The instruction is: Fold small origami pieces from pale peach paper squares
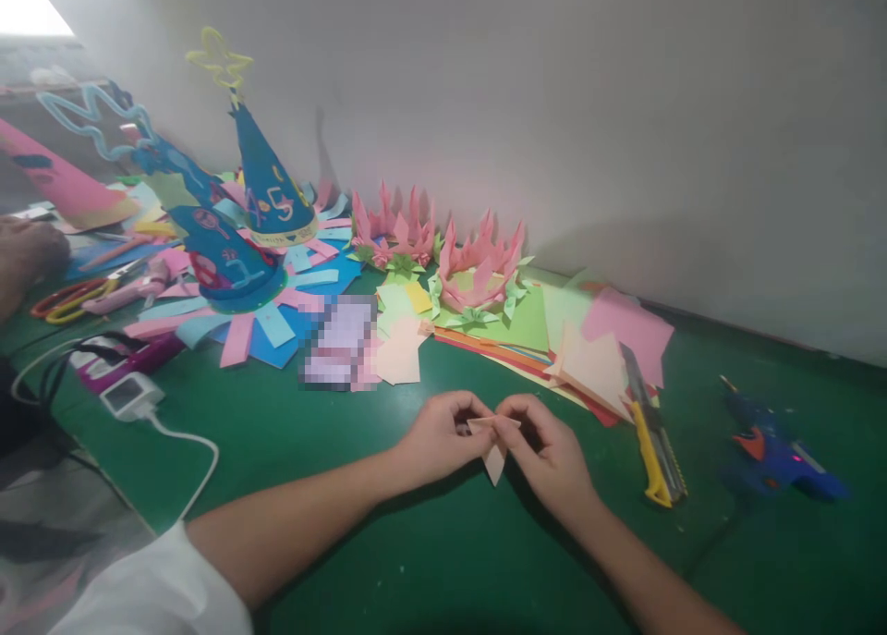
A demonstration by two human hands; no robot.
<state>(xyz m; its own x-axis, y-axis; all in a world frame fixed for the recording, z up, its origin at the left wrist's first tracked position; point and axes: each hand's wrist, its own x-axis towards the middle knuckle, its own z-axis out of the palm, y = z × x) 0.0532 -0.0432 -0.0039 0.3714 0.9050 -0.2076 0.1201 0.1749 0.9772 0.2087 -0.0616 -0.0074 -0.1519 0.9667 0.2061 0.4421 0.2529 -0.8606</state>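
Over the green table [430,543], both of my hands pinch a small folded piece of peach paper [494,459], its pointed end hanging down. My left hand [443,436] grips its left corner between thumb and fingers. On the opposite corner, the thumb and fingers of my right hand [547,450] are closed. The fingers partly cover the paper's upper folds. Beyond the hands lie flat peach sheets [398,353] and a stack of peach paper [589,367].
Right of the hands lie a yellow utility knife [651,450] and a blue glue gun [780,459]. Pink paper crowns [478,265] stand near the wall. Decorated cone hats [270,177], scissors [76,302] and a power strip [117,362] are leftward. Another person's hand [28,256] shows far left.
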